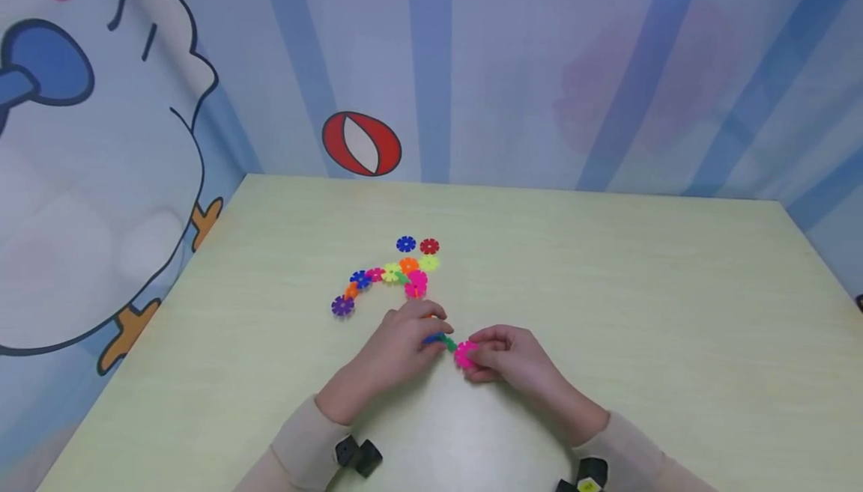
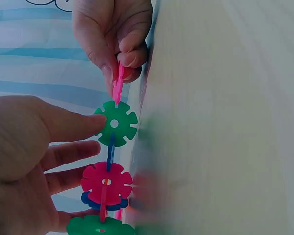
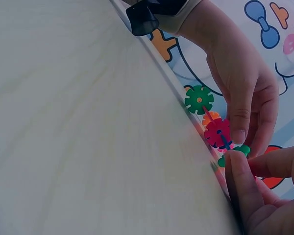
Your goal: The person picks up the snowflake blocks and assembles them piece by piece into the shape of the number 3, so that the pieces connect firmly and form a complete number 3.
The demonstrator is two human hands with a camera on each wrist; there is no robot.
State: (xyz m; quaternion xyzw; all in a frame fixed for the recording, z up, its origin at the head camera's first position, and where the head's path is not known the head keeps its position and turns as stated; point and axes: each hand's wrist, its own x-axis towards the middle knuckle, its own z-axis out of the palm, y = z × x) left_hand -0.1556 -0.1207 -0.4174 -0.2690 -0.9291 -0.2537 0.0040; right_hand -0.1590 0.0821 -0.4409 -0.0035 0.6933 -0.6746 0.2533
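My right hand [image 1: 515, 357] pinches a pink notched snowflake disc [image 1: 464, 355] between thumb and fingers. This disc stands edge-on in the left wrist view, slotted into a green snowflake disc [image 2: 118, 115]. The left hand [image 1: 407, 338] holds the green disc, its thumb lying on the disc's edge; the other side of that grip is partly hidden. Below the green disc, a blue disc [image 2: 110, 152], a rose disc [image 2: 120, 176] and another green disc [image 2: 88, 225] follow in a linked chain. The left hand covers part of the chain in the head view.
Beyond the hands the coloured chain curves left to a purple disc [image 1: 342, 306]. A blue disc [image 1: 406, 243] and a red disc [image 1: 429, 246] lie apart behind it. The pale table [image 1: 640, 275] meets a printed cartoon backdrop [image 1: 499, 65].
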